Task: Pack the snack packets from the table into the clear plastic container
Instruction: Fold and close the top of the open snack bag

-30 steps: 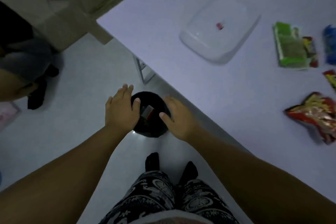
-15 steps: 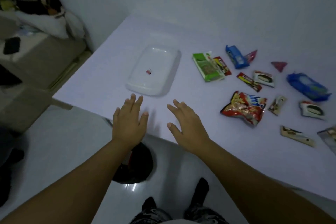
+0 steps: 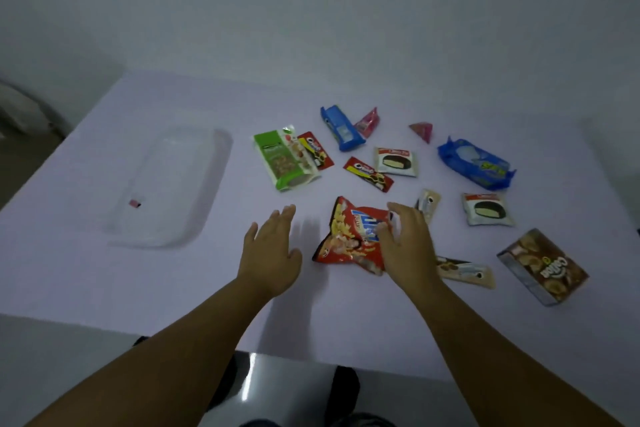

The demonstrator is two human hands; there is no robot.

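The right hand (image 3: 403,239) is curling its fingers onto the red snack bag (image 3: 349,236) lying mid-desk (image 3: 104,288), right of the clear plastic container (image 3: 166,191); the left hand (image 3: 272,250) is hovering open, holding nothing; the bag is likely light, puffy and slippery, so pinching an edge seam looks safest.

Dim room, pale table against a plain wall

A white table (image 3: 104,288) fills most of the view, its far edge meeting a bare, light grey wall (image 3: 311,10). The light is low and bluish. Below the table's near edge lies a glossy pale floor (image 3: 284,392) with a bright reflection. At far left, blurred furniture (image 3: 20,114) stands beside the table.
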